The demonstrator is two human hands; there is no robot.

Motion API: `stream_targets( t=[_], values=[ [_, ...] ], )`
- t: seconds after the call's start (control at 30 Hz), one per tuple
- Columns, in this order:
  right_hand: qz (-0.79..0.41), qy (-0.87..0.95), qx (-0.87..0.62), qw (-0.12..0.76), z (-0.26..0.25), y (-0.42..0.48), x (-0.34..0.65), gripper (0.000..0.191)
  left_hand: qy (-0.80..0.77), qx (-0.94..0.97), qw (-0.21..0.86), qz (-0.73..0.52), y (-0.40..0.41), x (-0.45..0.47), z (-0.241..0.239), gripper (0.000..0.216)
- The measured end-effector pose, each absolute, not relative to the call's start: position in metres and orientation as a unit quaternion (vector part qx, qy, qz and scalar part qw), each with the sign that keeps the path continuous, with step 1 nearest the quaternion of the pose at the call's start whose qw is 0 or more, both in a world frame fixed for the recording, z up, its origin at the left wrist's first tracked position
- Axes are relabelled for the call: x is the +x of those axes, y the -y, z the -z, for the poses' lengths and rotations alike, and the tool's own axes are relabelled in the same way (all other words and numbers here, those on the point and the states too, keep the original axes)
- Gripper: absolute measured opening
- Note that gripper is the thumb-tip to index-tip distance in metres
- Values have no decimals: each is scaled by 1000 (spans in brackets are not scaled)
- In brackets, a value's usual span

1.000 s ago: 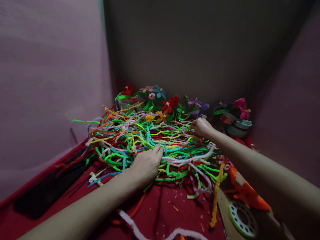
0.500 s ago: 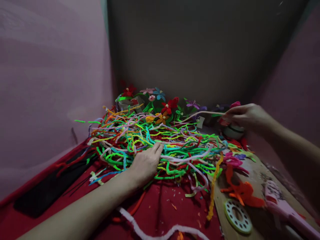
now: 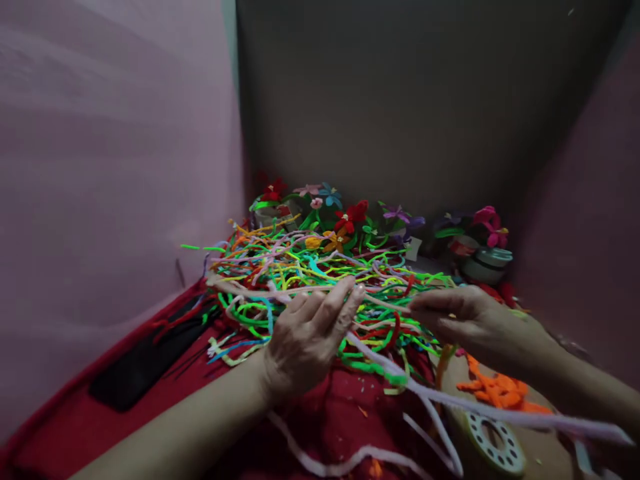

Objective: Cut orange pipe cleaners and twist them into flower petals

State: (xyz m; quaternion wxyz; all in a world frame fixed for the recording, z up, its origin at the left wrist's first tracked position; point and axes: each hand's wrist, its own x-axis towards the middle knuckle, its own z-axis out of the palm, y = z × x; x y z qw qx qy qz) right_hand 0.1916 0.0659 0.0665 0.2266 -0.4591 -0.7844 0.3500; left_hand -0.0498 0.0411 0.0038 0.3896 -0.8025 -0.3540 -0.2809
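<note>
A pale beige pipe cleaner [image 3: 387, 305] runs across the heap between my hands, its far end reaching out to the left. My left hand [image 3: 310, 337] has its thumb and index finger closed on this strip. At the right, my right hand [image 3: 465, 320] pinches the same strip between thumb and fingers. A lilac pipe cleaner [image 3: 480, 401] stretches from beneath my left hand toward the lower right, lying in front of the right forearm. Under and behind both hands spreads a tangled heap of coloured pipe cleaners [image 3: 300, 257], mostly green, yellow, red and pink.
Pipe-cleaner flowers [image 3: 351, 217] stand along the back. A round lidded container [image 3: 485, 265] sits at the back right. Orange pipe-cleaner pieces [image 3: 500, 392] and a ring with holes [image 3: 495, 443] lie on the board at the right. A black flat object [image 3: 135, 373] rests on the red cloth [image 3: 65, 440].
My right hand has come down and left toward my left hand, bringing the beige pipe cleaner. My left hand has risen off the heap and closed on it. The lilac strip now extends rightward.
</note>
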Motion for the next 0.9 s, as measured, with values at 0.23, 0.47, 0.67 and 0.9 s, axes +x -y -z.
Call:
stream_targets(
  t=[0.23, 0.47, 0.67, 0.9],
  values=[
    [-378, 794, -441, 181, -66, -72, 187, 35, 468, -802, 325, 178, -45, -51, -2, 18],
    [-392, 742, -424, 340, -66, -120, 170, 43, 414, -827, 325, 195, -43, -57, 2, 20],
    [-267, 818, -458, 222, -37, -156, 129, 42, 345, -869, 275, 225, -40, -58, 13, 26],
    [-94, 941, -298, 130, 26, -138, 116, 37, 400, -853, 254, 217, -49, -57, 17, 35]
  ],
)
